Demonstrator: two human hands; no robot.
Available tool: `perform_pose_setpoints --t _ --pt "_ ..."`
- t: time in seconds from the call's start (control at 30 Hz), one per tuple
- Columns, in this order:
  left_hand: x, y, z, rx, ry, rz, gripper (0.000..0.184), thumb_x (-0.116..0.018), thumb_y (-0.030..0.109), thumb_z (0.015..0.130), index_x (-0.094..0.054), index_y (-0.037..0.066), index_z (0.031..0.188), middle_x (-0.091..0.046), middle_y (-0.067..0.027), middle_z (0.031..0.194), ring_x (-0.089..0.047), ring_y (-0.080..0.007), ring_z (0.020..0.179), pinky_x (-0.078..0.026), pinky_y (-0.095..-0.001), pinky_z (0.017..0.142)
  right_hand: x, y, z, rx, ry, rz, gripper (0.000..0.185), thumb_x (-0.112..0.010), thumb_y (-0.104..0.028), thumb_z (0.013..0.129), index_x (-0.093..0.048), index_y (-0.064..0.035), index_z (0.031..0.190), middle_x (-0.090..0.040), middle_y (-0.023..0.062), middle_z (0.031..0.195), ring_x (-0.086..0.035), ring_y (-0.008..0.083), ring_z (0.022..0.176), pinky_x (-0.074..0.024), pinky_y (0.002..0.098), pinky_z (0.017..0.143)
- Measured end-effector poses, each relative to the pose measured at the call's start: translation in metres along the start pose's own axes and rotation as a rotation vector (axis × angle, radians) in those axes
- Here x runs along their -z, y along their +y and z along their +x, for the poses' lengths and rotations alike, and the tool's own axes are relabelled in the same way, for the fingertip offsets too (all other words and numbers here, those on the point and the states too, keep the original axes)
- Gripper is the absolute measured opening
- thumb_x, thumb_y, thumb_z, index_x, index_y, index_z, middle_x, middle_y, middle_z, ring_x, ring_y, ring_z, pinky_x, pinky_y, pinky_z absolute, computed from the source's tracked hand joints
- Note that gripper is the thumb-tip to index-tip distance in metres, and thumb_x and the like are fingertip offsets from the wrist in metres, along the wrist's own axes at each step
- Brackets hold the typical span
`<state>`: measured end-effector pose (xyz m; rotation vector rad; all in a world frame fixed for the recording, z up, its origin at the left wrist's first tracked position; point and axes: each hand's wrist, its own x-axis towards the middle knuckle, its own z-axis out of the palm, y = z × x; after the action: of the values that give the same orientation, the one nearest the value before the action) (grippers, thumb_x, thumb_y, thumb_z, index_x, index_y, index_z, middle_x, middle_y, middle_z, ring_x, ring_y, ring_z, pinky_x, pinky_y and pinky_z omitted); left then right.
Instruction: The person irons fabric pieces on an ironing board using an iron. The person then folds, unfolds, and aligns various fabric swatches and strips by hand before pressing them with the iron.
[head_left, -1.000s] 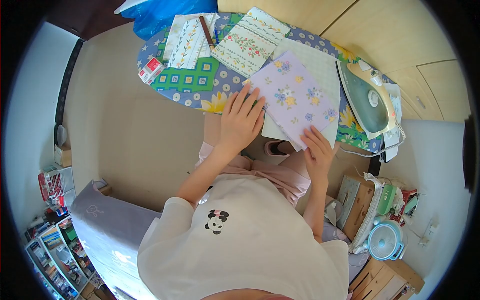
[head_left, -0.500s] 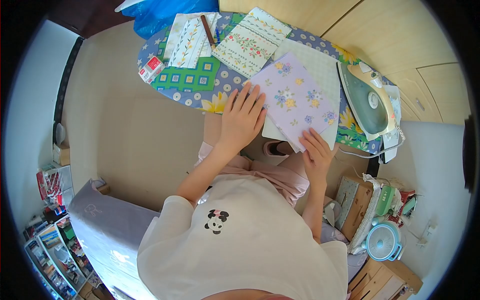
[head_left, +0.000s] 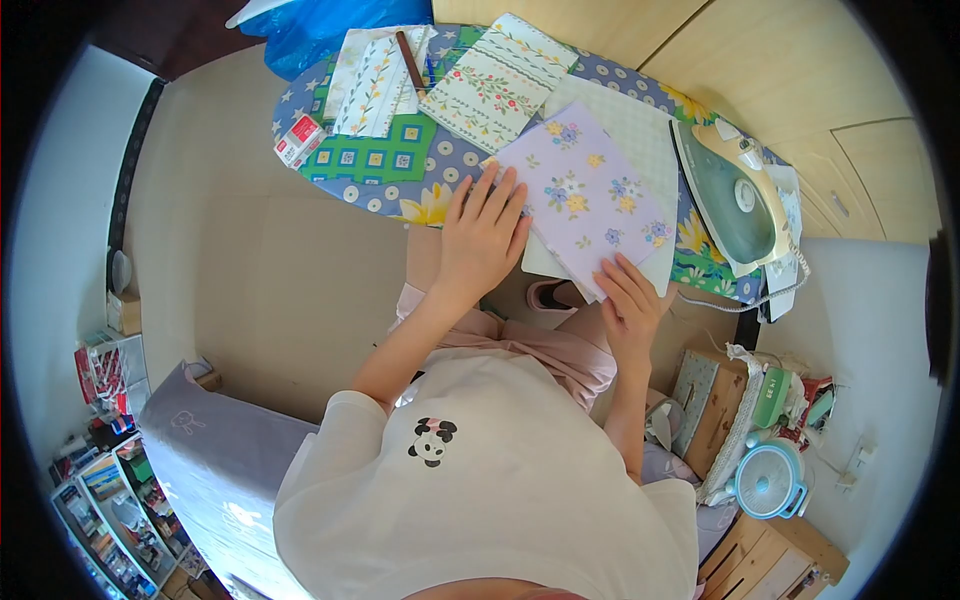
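1. Lilac cloth [head_left: 590, 185], printed with yellow and blue flowers, is lying aslant and nearly flat on a pale sheet [head_left: 645, 150] at the near side of a patterned board [head_left: 445, 165].
2. Palm down and open, the left hand [head_left: 482, 240] is resting its slightly parted fingers along the cloth's left edge.
3. At the near right corner, the right hand [head_left: 632, 305] is laying its fingers on the cloth; I cannot tell whether its thumb is pinching the layers underneath.
4. Both hands seem to be steadying the piece. Good technique, I judge, is spreading light pressure through flat fingers, easing wrinkles outward and never tugging on the slant.
5. Whitish layers are peeking out below the near edge, so that border is probably deserving the closest watch for slipping.
6. Thin and matt, the cloth is looking soft enough to be creasing easily under a careless fingertip.
7. Beyond the sheet, an iron [head_left: 725, 190] is showing smooth green and cream plastic, its pale cord [head_left: 740, 305] looping nearby, while white floral fabric [head_left: 500, 85] is lying in a flat, angular panel near the lilac one.
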<state>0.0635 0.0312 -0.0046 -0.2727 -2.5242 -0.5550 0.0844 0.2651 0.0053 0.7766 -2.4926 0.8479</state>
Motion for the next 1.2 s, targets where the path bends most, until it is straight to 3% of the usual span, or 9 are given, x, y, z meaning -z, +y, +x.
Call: perform_pose_setpoints --t 0.77,1.2 --pt "-0.003 0.006 -0.003 0.002 0.006 -0.007 0.029 -0.062 0.017 0.082 -0.063 0.009 0.110 -0.056 -0.0093 0.123 -0.048 -0.0279 0.120 -0.035 -0.0467 0.100 -0.001 0.000 -0.004 -0.033 -0.004 0.008 0.034 -0.062 0.008 0.062 -0.069 -0.0067 0.091 -0.067 0.0069 0.105 -0.059 0.0267 0.107 -0.0472 0.0361 0.086" --pt "-0.008 0.009 -0.006 -0.027 0.032 -0.038 0.027 -0.061 0.013 0.082 -0.062 0.003 0.107 -0.059 -0.0100 0.119 -0.052 -0.0246 0.115 -0.037 -0.0416 0.098 -0.001 -0.003 -0.004 -0.076 -0.008 0.046 0.032 -0.061 0.009 0.063 -0.068 -0.0050 0.091 -0.067 0.0090 0.104 -0.059 0.0286 0.107 -0.0476 0.0367 0.087"
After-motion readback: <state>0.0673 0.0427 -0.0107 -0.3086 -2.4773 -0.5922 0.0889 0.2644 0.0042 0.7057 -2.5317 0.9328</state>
